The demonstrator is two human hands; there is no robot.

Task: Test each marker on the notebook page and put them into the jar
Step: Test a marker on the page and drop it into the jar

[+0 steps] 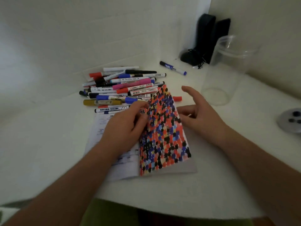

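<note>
A notebook (164, 137) lies open on the white table, its lifted page covered in red, blue, black and yellow marker blots. My left hand (127, 126) pinches the upper left edge of that page and holds it raised. To the right of the page, my right hand (200, 110) hovers with relaxed, spread fingers and holds nothing. Behind the notebook is a pile of several markers (123, 88). One blue marker (173, 68) lies apart, further back. A clear plastic jar (228, 69) stands at the right, with nothing visible inside it.
Dark pouches (206, 41) lean in the back corner against the white wall. A grey round object (291, 122) sits at the right edge. The table's front edge curves just below the notebook.
</note>
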